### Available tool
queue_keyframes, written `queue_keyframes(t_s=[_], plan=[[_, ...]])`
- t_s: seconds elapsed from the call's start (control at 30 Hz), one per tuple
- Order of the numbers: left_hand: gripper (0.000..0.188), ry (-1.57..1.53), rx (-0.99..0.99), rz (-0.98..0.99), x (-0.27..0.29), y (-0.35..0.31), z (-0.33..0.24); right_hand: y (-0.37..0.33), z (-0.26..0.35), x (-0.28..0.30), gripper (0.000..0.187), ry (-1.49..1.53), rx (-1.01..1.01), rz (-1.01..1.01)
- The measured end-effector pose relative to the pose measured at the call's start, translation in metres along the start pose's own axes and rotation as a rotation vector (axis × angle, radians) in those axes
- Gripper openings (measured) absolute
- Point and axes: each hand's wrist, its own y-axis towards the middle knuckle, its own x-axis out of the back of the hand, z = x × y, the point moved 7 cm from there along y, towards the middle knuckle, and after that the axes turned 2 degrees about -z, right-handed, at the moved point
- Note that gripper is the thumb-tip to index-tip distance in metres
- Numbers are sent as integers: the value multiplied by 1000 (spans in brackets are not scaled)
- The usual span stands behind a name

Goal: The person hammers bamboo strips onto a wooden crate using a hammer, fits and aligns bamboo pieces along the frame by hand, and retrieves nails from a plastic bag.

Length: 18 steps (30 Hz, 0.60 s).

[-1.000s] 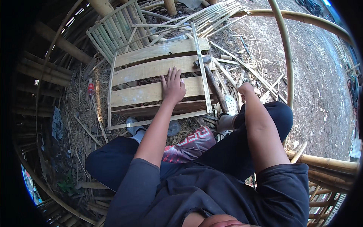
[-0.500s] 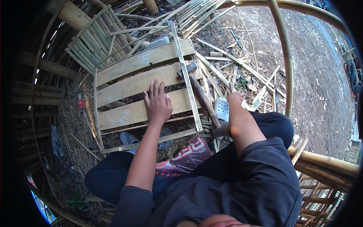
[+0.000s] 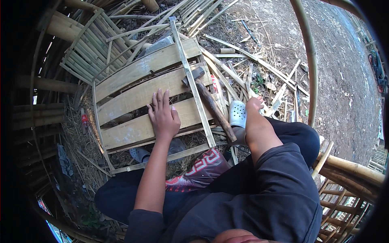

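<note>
My left hand [image 3: 164, 117] lies open with fingers spread on a slatted wooden panel [image 3: 129, 107] made of several flat pale boards. A thin wooden strip [image 3: 190, 77] runs across the panel's right side. Next to it a hammer [image 3: 212, 105] rests tilted, its dark metal head on the boards and its wooden handle pointing toward me. My right hand [image 3: 254, 104] is low beside a light grey clog [image 3: 238, 113] on a foot, close to loose bamboo strips [image 3: 279, 101]. Its fingers look curled; what they hold, if anything, is hidden.
A bamboo slat rack [image 3: 87, 48] leans at the far left. More split bamboo [image 3: 206, 18] is heaped at the back. A bottle with a red label [image 3: 84, 120] lies left of the panel. An upright bamboo pole [image 3: 311, 65] and a bamboo rail [image 3: 352, 168] stand on the right.
The view has shifted slightly, so the panel and hammer sit a little farther left. My left hand stays on the boards with fingers spread; my right hand remains low near the strips.
</note>
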Motion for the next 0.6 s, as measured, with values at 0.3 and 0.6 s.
queue_keyframes(t_s=[0.3, 0.6], plan=[[64, -19, 3, 1, 0, 0, -1, -20, 27, 35, 28, -6, 167, -469], [65, -9, -14, -12, -2, 4, -10, -17, 89, 16, 28, 111, 426, -16]])
